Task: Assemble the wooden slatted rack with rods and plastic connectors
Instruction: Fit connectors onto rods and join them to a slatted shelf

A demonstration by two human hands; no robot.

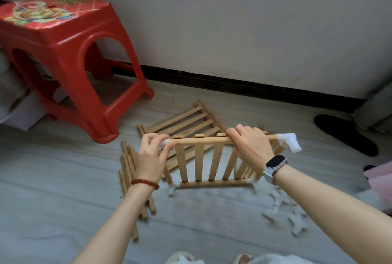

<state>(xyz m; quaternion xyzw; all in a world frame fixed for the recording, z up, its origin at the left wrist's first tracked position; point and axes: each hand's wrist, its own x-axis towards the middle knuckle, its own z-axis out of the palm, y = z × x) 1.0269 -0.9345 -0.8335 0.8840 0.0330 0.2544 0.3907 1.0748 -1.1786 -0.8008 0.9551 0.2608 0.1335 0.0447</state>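
We find no text, label, brand, number or sign that we can read. The red stool (63, 51) carries a printed picture on its seat with gold shapes near the far edge that may be characters, but they are too blurred for us to make out. The face of the watch (275, 161) on the right wrist is dark and shows us nothing. The dark baseboard (233, 85) along the wall bears a faint pattern, not lettering.

Floor (63, 179) bears stool (70, 51), rods (127, 168), seemingly connectors (284, 215).
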